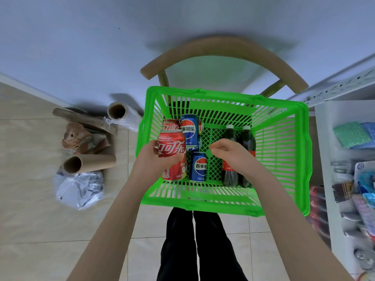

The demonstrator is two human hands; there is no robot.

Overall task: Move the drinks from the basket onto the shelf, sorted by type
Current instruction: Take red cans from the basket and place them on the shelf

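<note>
A green plastic basket (280,159) stands on a wooden chair in front of me. Inside lie red Coca-Cola cans (174,171), blue Pepsi cans (199,167) and two dark cola bottles (246,138) with white caps. My left hand (156,159) grips one red Coca-Cola can (171,144), held above the basket's left side. Over the middle of the basket hovers my right hand (231,152), its fingers loosely curled and holding nothing, just in front of the bottles. The white shelf (326,151) is at the right edge.
The shelf holds sponges (354,134) and packaged goods. On the tiled floor at left lie cardboard tubes (89,162), a roll of plastic film (121,116) and a plastic bag (80,189). The chair's curved backrest (223,51) arcs beyond the basket.
</note>
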